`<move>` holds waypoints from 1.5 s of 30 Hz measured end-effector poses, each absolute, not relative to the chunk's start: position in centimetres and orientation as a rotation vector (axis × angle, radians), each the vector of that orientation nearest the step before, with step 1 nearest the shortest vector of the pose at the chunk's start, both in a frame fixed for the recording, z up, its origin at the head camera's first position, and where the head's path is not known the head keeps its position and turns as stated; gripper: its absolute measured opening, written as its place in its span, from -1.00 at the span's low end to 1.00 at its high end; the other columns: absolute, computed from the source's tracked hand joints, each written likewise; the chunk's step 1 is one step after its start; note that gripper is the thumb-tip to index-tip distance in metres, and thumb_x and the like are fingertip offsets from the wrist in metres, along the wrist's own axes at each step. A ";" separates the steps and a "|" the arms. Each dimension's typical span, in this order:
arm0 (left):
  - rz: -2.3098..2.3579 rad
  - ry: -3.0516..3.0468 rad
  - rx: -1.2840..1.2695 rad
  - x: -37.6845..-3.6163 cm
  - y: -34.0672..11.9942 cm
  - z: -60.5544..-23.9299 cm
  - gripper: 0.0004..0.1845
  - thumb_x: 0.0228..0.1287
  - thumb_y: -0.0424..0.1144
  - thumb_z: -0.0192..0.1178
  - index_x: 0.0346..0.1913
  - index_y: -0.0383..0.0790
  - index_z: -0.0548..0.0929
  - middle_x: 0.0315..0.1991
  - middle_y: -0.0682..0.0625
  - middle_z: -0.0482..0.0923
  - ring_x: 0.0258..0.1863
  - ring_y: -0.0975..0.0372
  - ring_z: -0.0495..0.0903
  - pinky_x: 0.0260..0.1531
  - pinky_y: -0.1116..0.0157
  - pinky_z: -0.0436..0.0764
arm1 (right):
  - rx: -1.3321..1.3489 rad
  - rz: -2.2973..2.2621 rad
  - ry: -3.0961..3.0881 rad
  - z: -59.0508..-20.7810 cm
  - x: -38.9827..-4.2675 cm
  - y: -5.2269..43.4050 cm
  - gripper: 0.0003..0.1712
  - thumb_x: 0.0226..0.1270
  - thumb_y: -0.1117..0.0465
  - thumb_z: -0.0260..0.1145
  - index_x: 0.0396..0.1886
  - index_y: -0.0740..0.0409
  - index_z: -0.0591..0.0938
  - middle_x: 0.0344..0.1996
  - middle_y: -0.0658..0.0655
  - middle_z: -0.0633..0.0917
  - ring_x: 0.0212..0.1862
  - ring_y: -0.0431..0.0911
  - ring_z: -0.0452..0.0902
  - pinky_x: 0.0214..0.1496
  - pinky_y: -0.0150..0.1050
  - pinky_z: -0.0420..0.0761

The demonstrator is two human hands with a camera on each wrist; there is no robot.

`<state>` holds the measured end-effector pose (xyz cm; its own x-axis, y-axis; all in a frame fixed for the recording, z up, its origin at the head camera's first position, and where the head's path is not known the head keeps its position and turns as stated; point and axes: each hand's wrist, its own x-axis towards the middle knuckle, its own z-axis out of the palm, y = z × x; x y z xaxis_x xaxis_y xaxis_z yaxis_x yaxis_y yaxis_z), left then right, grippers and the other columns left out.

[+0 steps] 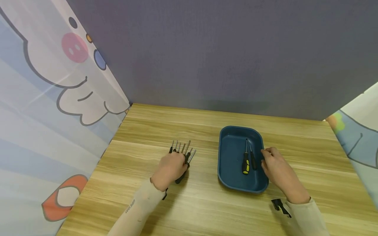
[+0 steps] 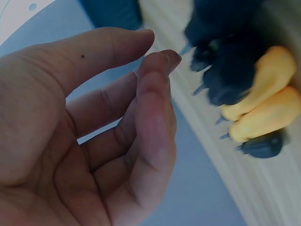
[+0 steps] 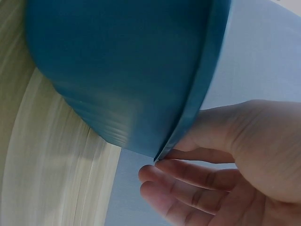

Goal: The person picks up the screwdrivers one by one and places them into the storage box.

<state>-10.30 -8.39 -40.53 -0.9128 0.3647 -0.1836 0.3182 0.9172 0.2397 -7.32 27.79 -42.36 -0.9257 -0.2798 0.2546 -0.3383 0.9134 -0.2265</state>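
Observation:
A row of several screwdrivers (image 1: 182, 177) lies on the table, metal tips toward the back. My left hand (image 1: 170, 167) is over them, hiding most of their handles. In the left wrist view its thumb and loosely bent fingers (image 2: 153, 108) hold nothing, apart from the black handles and the yellow handles (image 2: 265, 115). On the right, a blue plastic tray (image 1: 231, 164) has its right rim between the thumb and fingers of my right hand (image 1: 277, 168). A black-and-yellow screwdriver (image 1: 245, 163) and a slimmer black screwdriver (image 1: 253, 161) lie inside the tray.
The wood-grain table (image 1: 200, 209) meets a grey panel (image 1: 206, 65) along its back edge. A cartoon-printed curtain (image 1: 97, 137) hangs at the left side, and another printed cloth (image 1: 354, 141) at the right. A black strap piece (image 1: 280, 207) shows by the right cuff.

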 end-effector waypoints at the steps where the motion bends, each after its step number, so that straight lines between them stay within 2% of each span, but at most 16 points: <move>1: 0.292 2.851 0.508 -10.3 -8.4 -40.8 -0.66 0.30 -0.19 0.37 -0.59 -0.17 0.53 -0.66 0.04 0.43 -0.70 0.24 0.44 -0.71 0.29 0.48 | 0.471 0.392 -2.854 -42.4 -7.3 27.8 -0.56 0.16 0.53 0.37 0.03 0.66 0.53 -0.10 0.53 0.52 -0.17 0.29 0.58 -0.20 0.10 0.63; 7: 0.209 2.859 0.475 -10.3 -8.2 -42.2 -0.67 0.26 -0.18 0.39 -0.57 -0.17 0.52 -0.62 -0.02 0.49 -0.67 0.17 0.50 -0.70 0.20 0.52 | 0.489 0.382 -2.828 -42.4 -7.4 27.8 -0.56 0.13 0.53 0.39 0.02 0.65 0.54 -0.10 0.53 0.52 -0.19 0.28 0.59 -0.22 0.10 0.63; 18: 0.012 2.854 0.443 -10.5 -7.1 -42.6 -0.61 0.26 -0.07 0.37 -0.61 -0.11 0.47 -0.68 0.05 0.42 -0.69 0.23 0.44 -0.70 0.19 0.51 | 0.506 0.375 -2.798 -42.5 -7.5 27.7 -0.57 0.11 0.54 0.39 -0.01 0.65 0.55 -0.13 0.54 0.53 -0.22 0.28 0.59 -0.25 0.08 0.64; 30: 0.006 2.924 0.462 -10.5 -6.9 -43.2 -0.50 0.15 -0.09 0.38 -0.73 -0.04 0.29 -0.79 0.10 0.25 -0.77 0.29 0.21 -0.84 0.30 0.34 | 0.488 0.393 -2.836 -42.2 -7.5 27.5 -0.58 0.14 0.53 0.37 0.00 0.65 0.54 -0.11 0.54 0.52 -0.21 0.28 0.59 -0.25 0.07 0.64; 38: 0.151 2.858 0.496 -11.3 -6.7 -41.4 -0.44 0.16 0.00 0.43 -0.75 -0.06 0.30 -0.77 0.14 0.17 -0.82 0.34 0.16 -0.86 0.41 0.20 | 0.466 0.391 -2.863 -42.1 -7.3 27.6 -0.58 0.17 0.52 0.37 0.02 0.65 0.54 -0.09 0.54 0.52 -0.19 0.29 0.59 -0.21 0.09 0.64; 45: 0.336 2.851 0.606 -12.6 -5.3 -38.6 -0.41 0.17 -0.04 0.40 -0.81 -0.01 0.25 -0.82 0.18 0.05 -0.79 0.32 0.07 -0.78 0.37 0.14 | 0.467 0.388 -2.867 -42.2 -7.2 27.7 -0.58 0.17 0.52 0.37 0.02 0.65 0.54 -0.09 0.54 0.52 -0.19 0.28 0.59 -0.21 0.09 0.64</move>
<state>-12.62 -5.33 -38.62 -0.8942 0.4206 -0.1535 0.3734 0.8896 0.2630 -7.21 27.70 -42.18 -0.9276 -0.2805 0.2469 -0.3361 0.9150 -0.2230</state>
